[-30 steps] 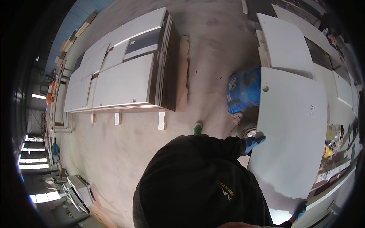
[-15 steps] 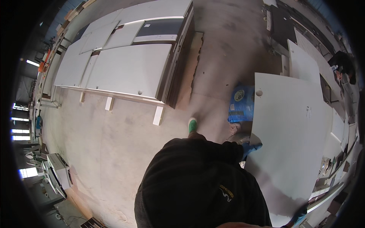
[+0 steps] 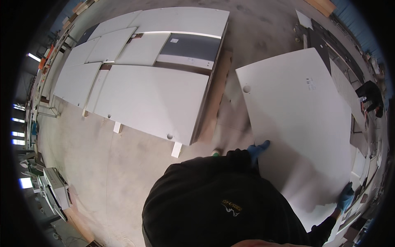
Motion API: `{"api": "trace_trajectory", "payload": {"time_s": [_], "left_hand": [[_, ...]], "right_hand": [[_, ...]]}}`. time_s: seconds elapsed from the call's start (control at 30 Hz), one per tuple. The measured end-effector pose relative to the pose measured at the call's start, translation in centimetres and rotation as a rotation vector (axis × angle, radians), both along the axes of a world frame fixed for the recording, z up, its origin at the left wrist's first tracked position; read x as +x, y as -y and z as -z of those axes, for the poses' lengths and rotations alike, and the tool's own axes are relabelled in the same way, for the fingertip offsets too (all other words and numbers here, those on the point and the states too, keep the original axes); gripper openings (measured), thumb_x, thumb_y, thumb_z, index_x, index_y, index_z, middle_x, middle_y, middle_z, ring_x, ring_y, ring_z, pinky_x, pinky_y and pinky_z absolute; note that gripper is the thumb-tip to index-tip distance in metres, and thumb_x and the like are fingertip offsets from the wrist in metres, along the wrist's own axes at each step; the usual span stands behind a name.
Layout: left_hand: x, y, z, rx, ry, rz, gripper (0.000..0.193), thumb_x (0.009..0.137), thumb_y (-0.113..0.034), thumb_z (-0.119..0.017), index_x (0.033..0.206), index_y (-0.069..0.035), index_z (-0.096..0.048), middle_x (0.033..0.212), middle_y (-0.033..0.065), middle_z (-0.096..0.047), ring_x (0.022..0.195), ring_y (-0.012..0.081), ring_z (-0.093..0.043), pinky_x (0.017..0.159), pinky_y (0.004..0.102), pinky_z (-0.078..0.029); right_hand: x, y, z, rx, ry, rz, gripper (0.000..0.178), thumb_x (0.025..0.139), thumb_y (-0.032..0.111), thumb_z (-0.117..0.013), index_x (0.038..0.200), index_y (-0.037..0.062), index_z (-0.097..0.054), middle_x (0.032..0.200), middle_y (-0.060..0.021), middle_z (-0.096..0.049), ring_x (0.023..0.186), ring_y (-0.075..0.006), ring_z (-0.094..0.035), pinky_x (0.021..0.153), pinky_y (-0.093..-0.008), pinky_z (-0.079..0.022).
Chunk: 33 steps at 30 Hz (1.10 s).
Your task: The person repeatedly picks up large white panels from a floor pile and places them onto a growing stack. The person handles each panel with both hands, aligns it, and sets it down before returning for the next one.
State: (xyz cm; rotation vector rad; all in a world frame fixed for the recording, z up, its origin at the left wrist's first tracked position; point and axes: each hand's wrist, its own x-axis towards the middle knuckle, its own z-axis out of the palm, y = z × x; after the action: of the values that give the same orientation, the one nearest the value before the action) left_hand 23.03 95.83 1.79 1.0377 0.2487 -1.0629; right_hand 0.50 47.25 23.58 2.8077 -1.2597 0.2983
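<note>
Smooth white panel (image 3: 296, 119), 2 gloved hands (image 3: 258, 150) (image 3: 345, 198) gripping

I see the left hand (image 3: 258, 149) and the right hand (image 3: 345, 198) gloved in blue — and plain pale grey across the large panel (image 3: 296, 119). My feed shows a black sweatshirt (image 3: 193, 201) with a yellow-and-white emblem (image 3: 231, 208), white stacked panels (image 3: 152, 96) with one dark grey piece (image 3: 189, 49) — and a mottled grey-beige floor (image 3: 123, 185).

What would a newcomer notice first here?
The large white panel at right, with the blue-gloved left grip on its left edge and the right grip at its lower-right edge. Next, the stack of mostly white panels at upper left, a dark grey panel showing near its right end.
</note>
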Motion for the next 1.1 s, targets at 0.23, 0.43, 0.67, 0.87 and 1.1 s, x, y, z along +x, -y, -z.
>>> {"api": "trace_trajectory", "payload": {"time_s": [0.23, 0.43, 0.67, 0.87, 1.1], "left_hand": [[14.6, -1.1, 4.1, -0.228, -0.316, -0.378, 0.056, 0.102, -0.04, -0.058, 0.142, -0.003, -0.048, 0.116, 0.0174, -0.066, 0.107, 0.0288, -0.064, 0.09, 0.0438, -0.054], [31.6, -1.1, 3.3, -0.269, -0.055, -0.793, 0.046, 0.102, -0.037, -0.063, 0.131, -0.001, -0.057, 0.106, 0.0127, -0.067, 0.091, 0.0241, -0.067, 0.075, 0.0365, -0.056], [49.3, -7.4, 6.1, 0.302, 0.29, -0.738, 0.048, 0.104, -0.043, -0.055, 0.13, -0.003, -0.056, 0.1, 0.0126, -0.069, 0.088, 0.0233, -0.067, 0.077, 0.0366, -0.056], [58.9, -11.3, 10.0, 0.843, 0.589, -0.595, 0.033, 0.107, -0.029, -0.044, 0.133, -0.01, -0.051, 0.1, 0.0149, -0.071, 0.09, 0.0282, -0.07, 0.081, 0.0375, -0.057], [68.8, -12.8, 8.8, 1.176, 0.709, -0.531, 0.029, 0.107, -0.027, -0.045, 0.128, -0.012, -0.056, 0.102, 0.0089, -0.07, 0.089, 0.0224, -0.069, 0.08, 0.0333, -0.056]], "right_hand": [[25.8, 1.6, 1.8, -0.074, 0.238, -0.243, 0.069, 0.104, 0.058, -0.046, 0.084, -0.0051, -0.069, 0.081, -0.0289, -0.067, 0.074, -0.0459, -0.062, 0.068, -0.0517, -0.045], [54.1, 2.5, 2.9, -0.019, 0.288, -0.461, 0.062, 0.102, 0.053, -0.055, 0.089, -0.0059, -0.07, 0.087, -0.0277, -0.07, 0.082, -0.044, -0.066, 0.076, -0.0485, -0.051], [81.9, -4.1, 4.1, 0.023, 0.33, -0.703, 0.065, 0.1, 0.057, -0.052, 0.09, -0.0039, -0.073, 0.091, -0.029, -0.069, 0.087, -0.0485, -0.065, 0.075, -0.0521, -0.049], [101.2, -10.3, 10.9, 0.091, 0.38, -0.903, 0.063, 0.099, 0.054, -0.052, 0.086, -0.0036, -0.073, 0.087, -0.0283, -0.068, 0.083, -0.0491, -0.065, 0.075, -0.0534, -0.05], [118.6, -15.7, 17.7, 0.109, 0.043, -0.902, 0.065, 0.098, 0.056, -0.05, 0.09, -0.003, -0.074, 0.093, -0.0275, -0.07, 0.089, -0.0451, -0.069, 0.081, -0.0506, -0.053]]}}
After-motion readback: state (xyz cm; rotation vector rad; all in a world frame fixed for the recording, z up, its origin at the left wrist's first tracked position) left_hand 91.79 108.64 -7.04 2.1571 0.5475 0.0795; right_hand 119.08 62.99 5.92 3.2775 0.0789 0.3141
